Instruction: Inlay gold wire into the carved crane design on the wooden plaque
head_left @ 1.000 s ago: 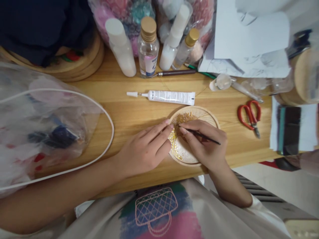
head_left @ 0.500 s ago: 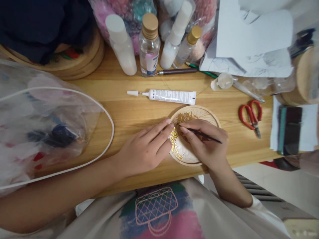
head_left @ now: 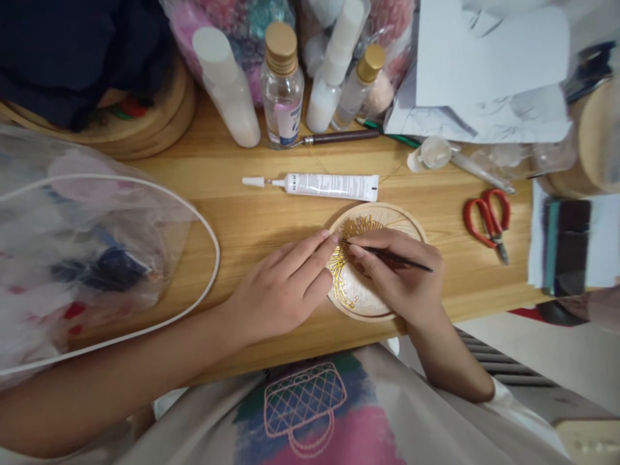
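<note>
A round wooden hoop (head_left: 371,316) with pale fabric lies near the table's front edge. Gold thread work (head_left: 339,265) curves over its left and upper parts. My right hand (head_left: 404,271) pinches a thin dark tool (head_left: 402,258), its tip on the gold work near my left fingertips. Resting at the hoop's left rim, my left hand (head_left: 285,287) has its fingers stretched out and its fingertips on the work; whether they press something small is hidden. A white tube (head_left: 332,186) with its cap end to the left lies just behind the hoop.
Several bottles (head_left: 282,90) stand at the back, before a dark-handled tool (head_left: 343,136). Red-handled cutters (head_left: 488,219) and a phone (head_left: 571,248) lie to the right, papers (head_left: 491,58) behind. On the left are a plastic bag (head_left: 116,226) and a white cable (head_left: 216,258).
The view has shifted slightly. Both hands stay almost in place on the hoop, with the dark tool's tip still at the gold work.
</note>
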Tool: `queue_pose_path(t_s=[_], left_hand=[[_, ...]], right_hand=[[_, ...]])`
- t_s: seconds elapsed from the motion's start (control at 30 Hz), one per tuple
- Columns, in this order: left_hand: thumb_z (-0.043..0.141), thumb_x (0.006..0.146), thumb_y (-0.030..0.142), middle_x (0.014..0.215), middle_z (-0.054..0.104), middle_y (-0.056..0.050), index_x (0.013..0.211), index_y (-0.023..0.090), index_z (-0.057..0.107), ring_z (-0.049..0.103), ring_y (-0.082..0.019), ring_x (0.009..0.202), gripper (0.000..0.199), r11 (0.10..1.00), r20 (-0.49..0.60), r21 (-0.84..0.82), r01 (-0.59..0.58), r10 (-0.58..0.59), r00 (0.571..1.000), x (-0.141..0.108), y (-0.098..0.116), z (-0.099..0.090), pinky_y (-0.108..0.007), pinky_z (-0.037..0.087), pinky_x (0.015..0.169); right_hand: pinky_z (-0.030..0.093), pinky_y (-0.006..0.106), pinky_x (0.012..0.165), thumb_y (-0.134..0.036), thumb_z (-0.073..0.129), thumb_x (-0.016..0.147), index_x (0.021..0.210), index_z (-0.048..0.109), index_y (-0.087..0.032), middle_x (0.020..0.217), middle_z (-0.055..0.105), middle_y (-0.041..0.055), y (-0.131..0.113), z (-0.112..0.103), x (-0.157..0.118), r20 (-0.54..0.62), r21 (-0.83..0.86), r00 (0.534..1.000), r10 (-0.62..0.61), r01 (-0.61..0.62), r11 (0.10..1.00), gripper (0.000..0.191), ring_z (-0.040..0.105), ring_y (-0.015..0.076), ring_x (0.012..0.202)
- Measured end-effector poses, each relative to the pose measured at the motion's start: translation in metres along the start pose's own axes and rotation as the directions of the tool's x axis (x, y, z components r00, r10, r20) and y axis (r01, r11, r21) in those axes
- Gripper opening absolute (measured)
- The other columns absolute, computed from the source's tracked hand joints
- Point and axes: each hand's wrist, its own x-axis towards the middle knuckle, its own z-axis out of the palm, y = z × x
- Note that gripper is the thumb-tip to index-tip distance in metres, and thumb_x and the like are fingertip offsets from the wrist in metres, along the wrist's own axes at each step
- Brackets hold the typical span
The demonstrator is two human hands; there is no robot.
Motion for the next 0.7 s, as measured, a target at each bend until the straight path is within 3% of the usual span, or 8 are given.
queue_pose_path(t_s=[0.7], left_hand=[[0.041, 0.097, 0.011, 0.131, 0.063, -0.014, 0.089, 0.011, 0.063, 0.060, -0.027, 0.121, 0.023, 1.000, -0.011, 0.030, -0.001, 0.002, 1.000, 0.0008, 0.0005, -0.0002, -0.035, 0.056, 0.085]], right_hand=[[0.058, 0.022, 0.071, -0.014, 0.070, 0.082, 0.089, 0.072, -0.019, 0.083, 0.076, 0.0003, 0.0001, -0.0019, 0.0004, 0.019, -0.004, 0.998, -0.056, 0.056, 0.998, 0.009, 0.070, 0.0111, 0.075]])
